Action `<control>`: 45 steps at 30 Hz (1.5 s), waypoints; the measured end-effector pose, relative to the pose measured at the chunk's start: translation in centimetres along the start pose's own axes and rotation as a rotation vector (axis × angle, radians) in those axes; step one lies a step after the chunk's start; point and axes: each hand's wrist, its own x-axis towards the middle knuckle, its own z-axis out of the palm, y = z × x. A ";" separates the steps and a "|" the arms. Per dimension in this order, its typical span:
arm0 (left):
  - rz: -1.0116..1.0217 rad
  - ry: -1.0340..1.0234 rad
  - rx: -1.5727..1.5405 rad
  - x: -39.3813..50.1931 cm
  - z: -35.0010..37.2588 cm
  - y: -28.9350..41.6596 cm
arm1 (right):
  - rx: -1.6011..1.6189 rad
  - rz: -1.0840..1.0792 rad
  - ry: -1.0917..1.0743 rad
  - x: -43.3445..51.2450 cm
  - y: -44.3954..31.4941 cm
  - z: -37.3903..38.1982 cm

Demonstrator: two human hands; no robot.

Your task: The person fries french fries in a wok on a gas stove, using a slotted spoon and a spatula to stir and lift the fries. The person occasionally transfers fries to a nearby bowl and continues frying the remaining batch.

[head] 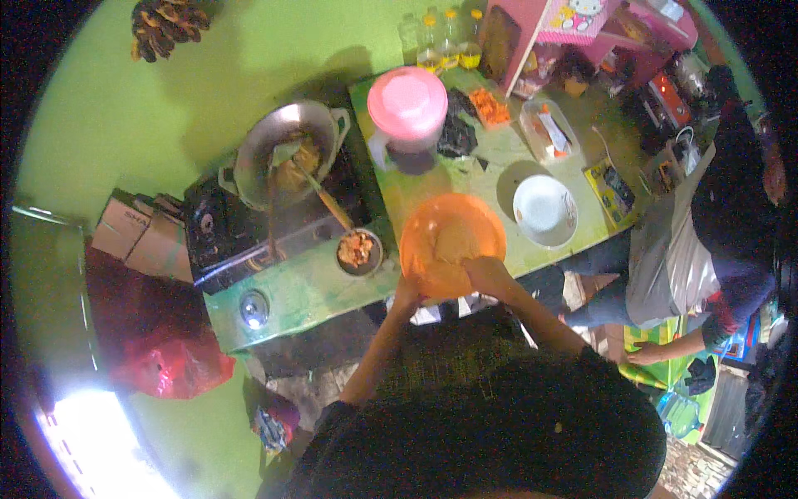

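In front of me, at the edge of the green table, is an orange plastic bowl with a light-brown, dough-like mass inside. My left hand grips the bowl's near left rim. Over the near right rim reaches my right hand, its fingers at the brown mass; whether they close on it is hidden. Left of the bowl stands a small cup of chopped reddish food. A white bowl sits to the right. Behind the orange bowl is a large container with a pink lid.
A wok with a wooden-handled utensil rests on a black gas stove at left. A clear lidded container and chopped orange food lie farther back. Two other people are at right.
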 end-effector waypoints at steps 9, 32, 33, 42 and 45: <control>0.068 -0.054 0.388 4.3 0.3 1.4 | 0.137 0.293 0.392 -0.9 4.0 -3.4; 0.077 0.654 1.102 -7.7 -20.4 22.5 | 0.138 -0.043 0.445 18.4 -16.5 -4.8; 0.219 0.790 1.131 -7.1 -21.0 22.7 | 0.094 -0.012 0.426 19.2 -16.9 -4.0; 0.067 0.729 1.096 -1.9 -24.4 21.2 | 0.095 0.126 0.307 22.8 -18.0 0.6; 0.077 0.672 1.118 -2.0 -24.4 21.1 | 0.090 0.106 0.319 23.2 -18.9 0.5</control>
